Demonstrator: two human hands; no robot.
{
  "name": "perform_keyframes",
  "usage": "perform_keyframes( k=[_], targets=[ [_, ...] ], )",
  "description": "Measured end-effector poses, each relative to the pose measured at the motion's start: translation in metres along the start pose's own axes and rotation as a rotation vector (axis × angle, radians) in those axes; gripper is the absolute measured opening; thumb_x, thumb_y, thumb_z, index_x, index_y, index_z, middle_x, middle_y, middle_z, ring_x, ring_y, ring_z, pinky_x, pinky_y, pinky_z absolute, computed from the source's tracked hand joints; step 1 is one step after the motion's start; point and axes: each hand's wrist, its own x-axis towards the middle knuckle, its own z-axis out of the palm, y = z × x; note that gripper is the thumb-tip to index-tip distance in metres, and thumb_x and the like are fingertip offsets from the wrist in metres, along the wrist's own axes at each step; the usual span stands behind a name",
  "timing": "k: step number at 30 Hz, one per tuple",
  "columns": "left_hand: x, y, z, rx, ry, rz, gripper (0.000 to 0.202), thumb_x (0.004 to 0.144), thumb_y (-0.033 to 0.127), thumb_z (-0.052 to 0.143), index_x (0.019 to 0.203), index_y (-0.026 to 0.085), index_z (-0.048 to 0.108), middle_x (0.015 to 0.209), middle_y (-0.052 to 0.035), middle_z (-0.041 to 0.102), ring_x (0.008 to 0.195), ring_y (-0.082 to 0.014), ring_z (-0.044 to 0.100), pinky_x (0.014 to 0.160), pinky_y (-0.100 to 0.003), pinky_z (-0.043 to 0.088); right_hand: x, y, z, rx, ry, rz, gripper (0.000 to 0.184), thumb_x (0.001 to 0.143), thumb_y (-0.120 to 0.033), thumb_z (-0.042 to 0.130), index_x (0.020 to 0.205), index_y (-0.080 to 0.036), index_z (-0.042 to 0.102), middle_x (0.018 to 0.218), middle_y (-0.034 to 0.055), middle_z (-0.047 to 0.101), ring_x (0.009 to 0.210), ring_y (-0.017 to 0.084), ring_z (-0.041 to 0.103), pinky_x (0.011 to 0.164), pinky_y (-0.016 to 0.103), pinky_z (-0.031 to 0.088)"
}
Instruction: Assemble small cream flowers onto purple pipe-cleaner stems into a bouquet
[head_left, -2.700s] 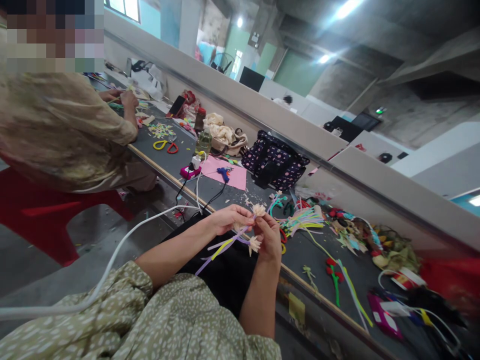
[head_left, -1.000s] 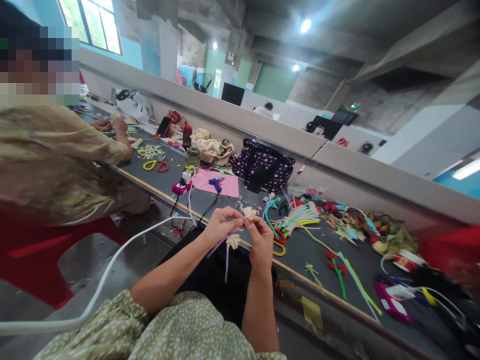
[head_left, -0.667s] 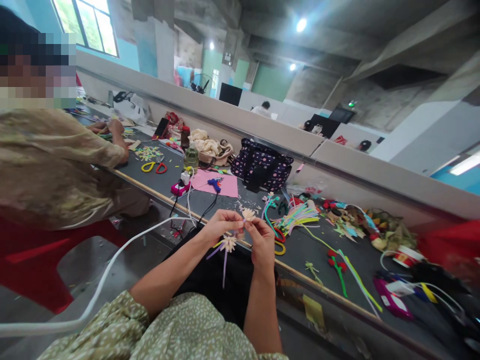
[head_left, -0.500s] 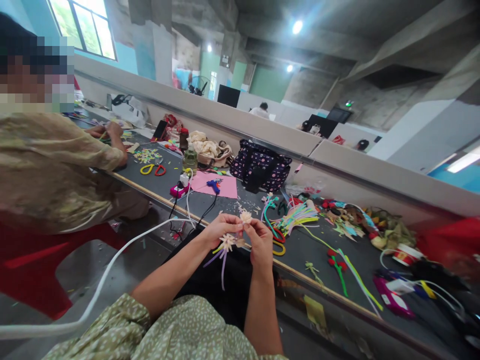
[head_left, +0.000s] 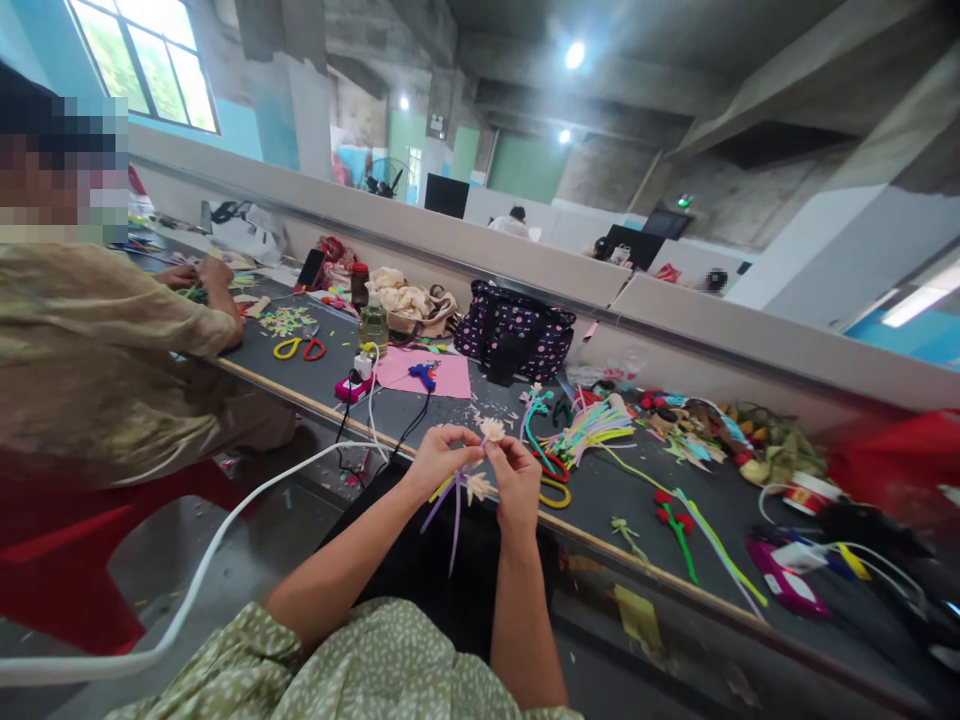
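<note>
My left hand [head_left: 441,458] and my right hand [head_left: 517,483] meet in front of me at the near edge of the dark table [head_left: 450,410]. Together they pinch a small cream craft flower [head_left: 492,429] at the top of a thin stem. A second cream flower [head_left: 475,487] sits just below, between the two hands. Purple and yellow pipe-cleaner stems [head_left: 452,509] hang down from my left hand over my lap. Both hands are closed on this little bunch.
A heap of coloured pipe cleaners [head_left: 592,430] lies right of my hands, with red-tipped stems [head_left: 679,535] beyond. A pink sheet with a blue glue gun [head_left: 424,374], a dotted bag [head_left: 514,332] and scissors [head_left: 298,348] lie further back. Another person [head_left: 97,350] sits at left on a red chair.
My hands have stayed together on the flowers, and the lower flower has shifted slightly between them. The hanging stems swung from slanting left to hanging down. My view has tilted a little.
</note>
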Motion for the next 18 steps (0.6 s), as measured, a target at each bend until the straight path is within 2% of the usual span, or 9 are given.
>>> perform_keyframes(
  k=[2, 4, 8, 13, 18],
  targets=[
    [-0.002, 0.005, 0.001, 0.028, 0.032, 0.034, 0.021, 0.062, 0.032, 0.077, 0.067, 0.012, 0.071, 0.066, -0.0016, 0.062, 0.064, -0.0116, 0.054, 0.064, -0.024, 0.042, 0.0, -0.001, -0.002, -0.007, -0.023, -0.012, 0.019, 0.071, -0.033, 0.069, 0.077, -0.016, 0.064, 0.072, -0.0005, 0.063, 0.065, 0.011, 0.054, 0.065, 0.024, 0.043],
    [-0.004, 0.008, 0.0, -0.028, 0.015, 0.011, 0.022, 0.061, 0.032, 0.078, 0.067, 0.012, 0.071, 0.066, -0.0016, 0.061, 0.062, -0.0111, 0.054, 0.062, -0.024, 0.042, -0.001, -0.002, -0.004, -0.011, -0.044, -0.017, 0.019, 0.071, -0.033, 0.069, 0.078, -0.016, 0.065, 0.073, 0.0001, 0.063, 0.066, 0.012, 0.055, 0.067, 0.025, 0.044],
    [-0.004, 0.004, -0.004, -0.256, -0.118, -0.15, 0.025, 0.061, 0.031, 0.079, 0.071, 0.01, 0.07, 0.061, -0.0012, 0.061, 0.055, -0.009, 0.053, 0.056, -0.022, 0.04, -0.002, -0.006, -0.005, -0.022, -0.108, -0.024, 0.019, 0.073, -0.035, 0.068, 0.078, -0.017, 0.065, 0.071, 0.0003, 0.063, 0.066, 0.013, 0.055, 0.065, 0.026, 0.044],
    [0.001, -0.002, -0.011, -0.444, -0.213, -0.362, 0.026, 0.056, 0.026, 0.082, 0.071, 0.009, 0.068, 0.059, -0.0021, 0.063, 0.049, -0.0091, 0.055, 0.053, -0.021, 0.041, -0.001, -0.014, -0.006, -0.01, -0.211, -0.006, 0.018, 0.075, -0.035, 0.066, 0.073, -0.018, 0.062, 0.07, -0.0007, 0.062, 0.064, 0.012, 0.055, 0.065, 0.025, 0.045],
    [0.009, -0.005, -0.013, -0.561, -0.334, -0.448, 0.024, 0.056, 0.023, 0.081, 0.067, 0.009, 0.066, 0.056, -0.0025, 0.062, 0.05, -0.0105, 0.058, 0.059, -0.024, 0.047, 0.003, -0.018, -0.002, -0.006, -0.267, 0.054, 0.019, 0.077, -0.037, 0.064, 0.072, -0.019, 0.059, 0.065, -0.0017, 0.061, 0.059, 0.012, 0.055, 0.061, 0.025, 0.046]
  ],
)
